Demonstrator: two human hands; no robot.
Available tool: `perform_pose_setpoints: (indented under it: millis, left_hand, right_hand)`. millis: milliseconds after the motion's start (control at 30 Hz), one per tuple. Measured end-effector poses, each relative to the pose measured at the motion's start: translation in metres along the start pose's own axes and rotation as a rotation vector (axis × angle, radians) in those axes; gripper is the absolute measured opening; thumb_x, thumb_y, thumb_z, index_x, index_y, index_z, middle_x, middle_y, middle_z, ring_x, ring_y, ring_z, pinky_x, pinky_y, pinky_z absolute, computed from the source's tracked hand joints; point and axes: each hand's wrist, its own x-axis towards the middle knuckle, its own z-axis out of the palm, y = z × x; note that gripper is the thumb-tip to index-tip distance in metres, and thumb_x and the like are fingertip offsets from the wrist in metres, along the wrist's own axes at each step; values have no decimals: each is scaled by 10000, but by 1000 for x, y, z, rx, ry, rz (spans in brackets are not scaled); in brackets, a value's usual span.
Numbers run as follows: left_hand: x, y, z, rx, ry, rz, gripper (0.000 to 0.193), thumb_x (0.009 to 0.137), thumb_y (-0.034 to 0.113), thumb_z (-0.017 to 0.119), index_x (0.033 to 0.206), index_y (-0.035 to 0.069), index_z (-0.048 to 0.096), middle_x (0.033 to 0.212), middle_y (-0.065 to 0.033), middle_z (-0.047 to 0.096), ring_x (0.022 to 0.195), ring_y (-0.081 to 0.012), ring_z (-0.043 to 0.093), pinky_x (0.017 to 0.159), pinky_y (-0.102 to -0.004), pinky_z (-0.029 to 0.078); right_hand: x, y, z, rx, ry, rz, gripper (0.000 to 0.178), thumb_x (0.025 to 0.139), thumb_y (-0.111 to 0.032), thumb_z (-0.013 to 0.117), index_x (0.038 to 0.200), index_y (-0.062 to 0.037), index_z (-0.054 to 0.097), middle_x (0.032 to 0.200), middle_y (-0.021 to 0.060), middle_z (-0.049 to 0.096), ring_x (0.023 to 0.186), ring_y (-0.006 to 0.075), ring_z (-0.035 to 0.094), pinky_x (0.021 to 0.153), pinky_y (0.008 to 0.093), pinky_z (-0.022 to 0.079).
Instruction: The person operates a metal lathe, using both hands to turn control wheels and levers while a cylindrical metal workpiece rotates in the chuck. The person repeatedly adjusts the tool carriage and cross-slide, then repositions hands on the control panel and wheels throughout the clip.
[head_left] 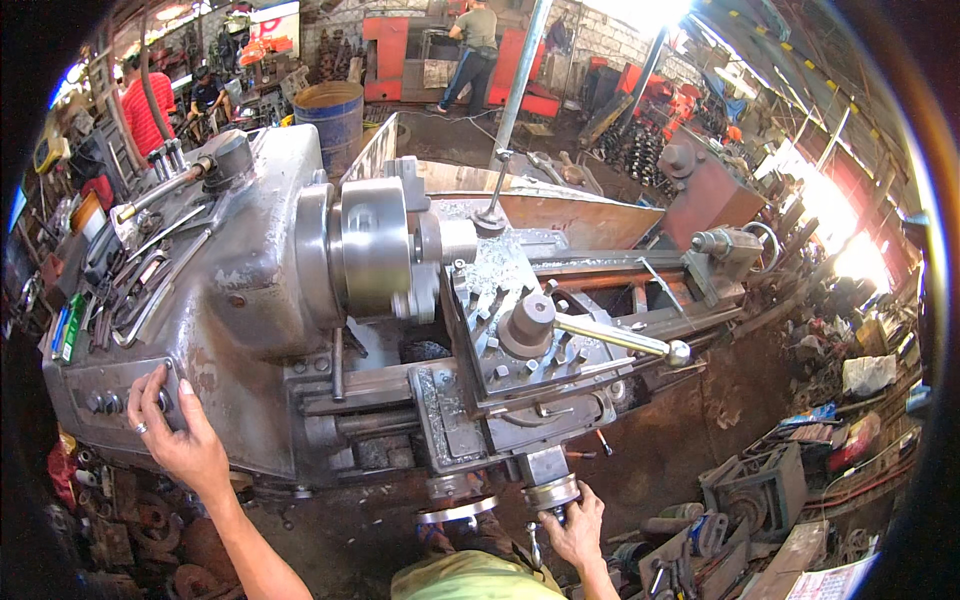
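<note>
A large grey metal lathe fills the middle. My left hand (185,440), with a ring on one finger, rests on the control panel (75,388) at the headstock's front, fingers spread by a row of knobs. My right hand (578,528) is closed round the rim of a small handwheel (551,492) at the near end of the slide. The chuck (375,245) holds a short round metal workpiece (458,241). To its right stands the tool post (529,326) with a long lever (625,336). Whether the chuck is turning, I cannot tell. Metal chips lie on the carriage (447,425).
Wrenches and other hand tools (150,285) lie on the headstock. A larger handwheel (457,510) is near my body. The tailstock (722,262) stands at the bed's far right. Metal scrap (755,490) covers the right floor. Behind are a blue drum (330,115) and several people.
</note>
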Motion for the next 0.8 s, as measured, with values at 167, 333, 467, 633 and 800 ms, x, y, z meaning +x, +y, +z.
perform_pose_setpoints:
  millis: [167,333,467,633,800]
  left_hand:
    - [0,0,1,3,5,10,252,921,86,629,1152,-14,643,1189,-175,587,1160,-323,542,977,-458,432]
    - [3,0,5,29,14,9,250,917,82,635,1147,-15,644,1181,-171,589,1148,-320,547,974,-457,434]
    - [2,1,5,34,19,16,252,919,87,632,1150,-14,644,1186,-172,583,1141,-320,550,969,-455,438]
    - [3,3,4,45,6,11,256,923,95,630,1154,-15,642,1201,-176,572,1136,-321,551,966,-455,438]
    - [3,4,5,28,20,8,255,922,89,633,1154,-16,642,1199,-173,574,1136,-318,551,965,-455,437]
  right_hand:
    - [14,3,3,1,-67,121,536,738,-375,754,1067,46,704,1353,241,478,1184,429,464,1015,479,420]
    - [23,-3,2,-48,-55,137,452,718,-347,725,955,38,732,1229,204,545,1084,396,514,959,457,453]
    - [22,-2,2,-55,-67,128,461,714,-347,740,979,31,729,1221,198,537,1095,396,497,950,462,462]
    - [20,-1,3,-42,-39,92,443,712,-332,731,970,28,724,1165,203,546,1058,397,501,919,473,461]
    - [19,-2,3,-44,-21,74,432,715,-329,725,963,25,719,1142,206,545,1034,400,500,903,483,459]
